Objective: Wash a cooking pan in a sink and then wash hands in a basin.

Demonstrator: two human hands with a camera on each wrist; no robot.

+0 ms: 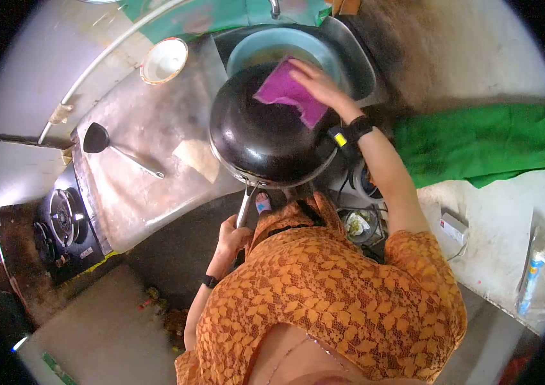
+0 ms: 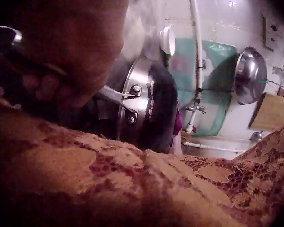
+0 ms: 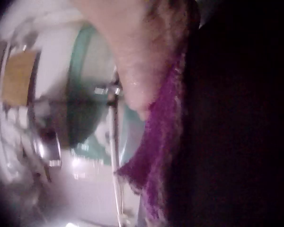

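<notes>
Pan [image 1: 247, 138]: underside facing right hand [image 1: 318, 85], presumably for access. Handle [image 1: 244, 210]: gripped by left hand [image 1: 229, 240], seemingly for steadiness. Cloth [image 1: 285, 88]: beneath right hand's straightened fingers.

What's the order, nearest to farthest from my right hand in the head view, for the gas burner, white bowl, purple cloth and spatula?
1. Purple cloth: under your right hand, against the wok.
2. White bowl: left of the wok, toward the counter's far edge.
3. Spatula: farther left, lying on the counter.
4. Gas burner: far left, beyond the counter.
</notes>
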